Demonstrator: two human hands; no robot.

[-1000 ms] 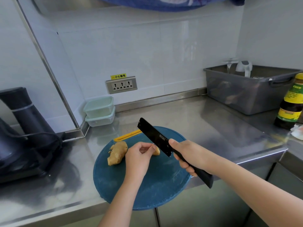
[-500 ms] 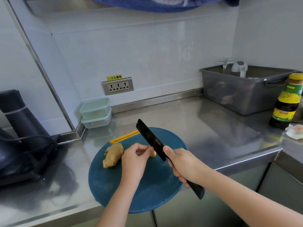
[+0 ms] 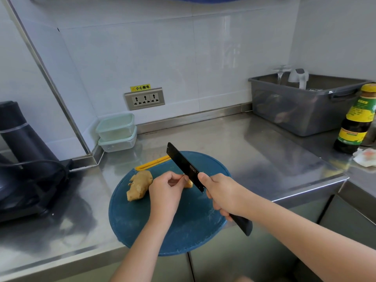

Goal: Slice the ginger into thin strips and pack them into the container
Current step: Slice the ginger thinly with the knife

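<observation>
Knife (image 3: pixel 184 166) drifts closer to ginger bit (image 3: pixel 188 183); my left hand (image 3: pixel 164 192) pinches bit, right hand (image 3: pixel 221 195) grips knife. No strips visible yet; big ginger (image 3: pixel 139 185) whole; containers (image 3: pixel 117 132) unfilled, I judge.

Steel desk (image 3: pixel 254 151) across the middle, grey plastic tub (image 3: pixel 301 110) upper right, dark sauce bottle (image 3: pixel 356 123) at right edge, wall socket (image 3: pixel 144 98) with yellow label (image 3: pixel 140 87) above centre, black appliance (image 3: pixel 22 151) at left
</observation>
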